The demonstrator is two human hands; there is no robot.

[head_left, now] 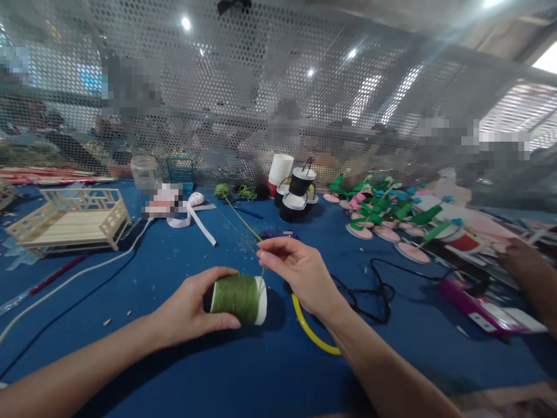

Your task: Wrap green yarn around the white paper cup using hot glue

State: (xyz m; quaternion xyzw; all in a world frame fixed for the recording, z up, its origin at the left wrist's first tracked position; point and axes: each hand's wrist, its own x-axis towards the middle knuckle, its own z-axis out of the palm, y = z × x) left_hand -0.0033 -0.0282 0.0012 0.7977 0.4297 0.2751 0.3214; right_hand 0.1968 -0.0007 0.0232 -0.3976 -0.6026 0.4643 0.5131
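My left hand (202,307) is wrapped around a white paper cup (262,307) lying on its side in the grip. Green yarn (237,297) is wound in close rows around the cup's wall, leaving a white band at its right end. Between thumb and fingertips, my right hand (293,270) pinches the yarn strand just above that end. From there the strand runs up and back to a green yarn ball (221,190) on the table. A yellow curved tube (311,334) lies under my right forearm, partly hidden.
A small wooden bed model (73,217) stands at the left, near a white cable (93,264). White ribbon (201,223), stacked cups (281,171) and black buckets (300,183) sit farther back. At right are green paper plants (383,209), a purple power strip (474,310) and another person's hand (520,258).
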